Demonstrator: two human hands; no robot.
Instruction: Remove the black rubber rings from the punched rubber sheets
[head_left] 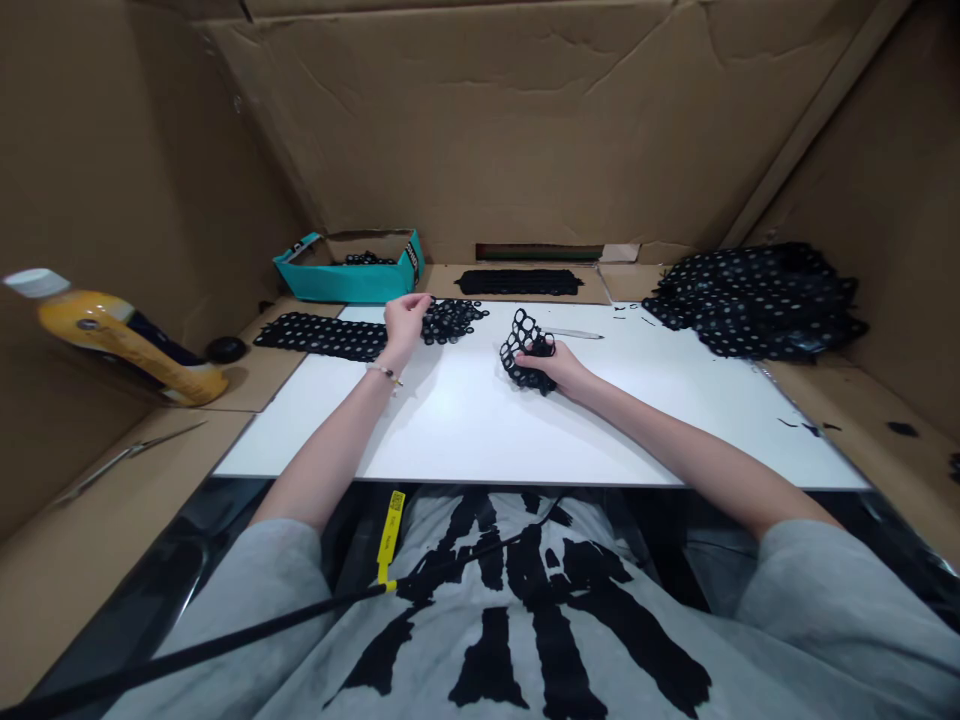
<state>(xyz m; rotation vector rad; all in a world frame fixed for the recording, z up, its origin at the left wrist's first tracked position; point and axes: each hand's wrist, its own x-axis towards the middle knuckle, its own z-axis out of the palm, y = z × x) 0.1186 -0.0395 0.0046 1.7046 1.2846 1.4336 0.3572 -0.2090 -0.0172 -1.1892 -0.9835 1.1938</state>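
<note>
Grey T-shirt (pixel 480 610) foremost; over white board (pixel 450 430), right hand (pixel 547 367) clamped on black ring mesh (pixel 523 350), left hand (pixel 405 328) (fingertips bunched) beside second mesh clump (pixel 454 320), 2 hands well apart.

A curled black lattice of linked rings (pixel 519 348) sits bunched in the right hand (pixel 551 368). A smaller, tangled black ring mesh (pixel 454 320) lies flat just beside the left hand (pixel 405 325).

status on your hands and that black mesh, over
Right hand gripping curled black mesh. Left hand at smaller black mesh. Thin metal blade on white board just past right hand, not in the way.
</note>
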